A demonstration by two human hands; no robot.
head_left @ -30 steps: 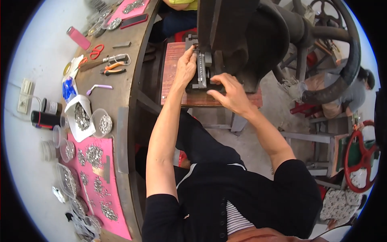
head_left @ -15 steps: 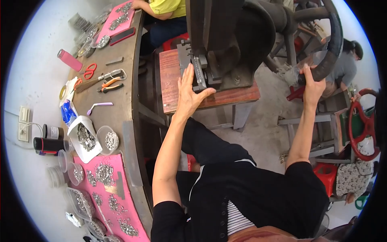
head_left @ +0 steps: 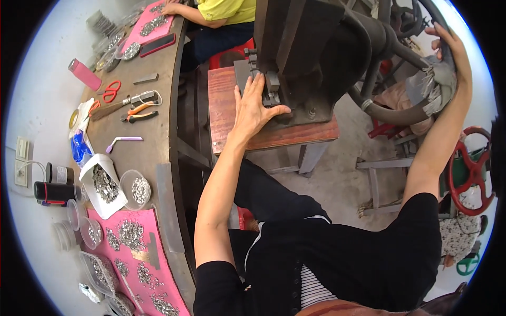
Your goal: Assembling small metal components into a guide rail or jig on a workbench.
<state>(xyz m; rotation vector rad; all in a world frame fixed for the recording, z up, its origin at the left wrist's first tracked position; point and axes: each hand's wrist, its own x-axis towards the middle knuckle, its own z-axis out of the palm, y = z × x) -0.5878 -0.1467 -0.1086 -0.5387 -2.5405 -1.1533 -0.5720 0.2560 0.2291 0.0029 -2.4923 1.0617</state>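
A dark screw press (head_left: pixel 311 58) stands in front of me on a small wooden stand (head_left: pixel 224 113). My left hand (head_left: pixel 252 108) lies on the metal die (head_left: pixel 272 84) on its bed, fingers stretched out and thumb spread to the right; what lies under the fingers is hidden. At the upper right my right hand (head_left: pixel 453 50) curls round the rim of the press's big handwheel (head_left: pixel 403 116). Grey rag (head_left: pixel 440 84) is wrapped on that rim just below the hand.
A workbench (head_left: pixel 147 179) at left carries pliers (head_left: pixel 139 117), red scissors (head_left: pixel 112 91), a brush (head_left: pixel 110 110), a white scoop tray (head_left: pixel 113 208) of small metal pieces and a pink mat (head_left: pixel 163 263). A person in yellow (head_left: pixel 226 11) sits beyond. A red handwheel (head_left: pixel 472 171) stands at right.
The handwheel has turned, carrying its rag to the right. My right hand has moved up and right with the rim. My left hand has shifted slightly, covering more of the die.
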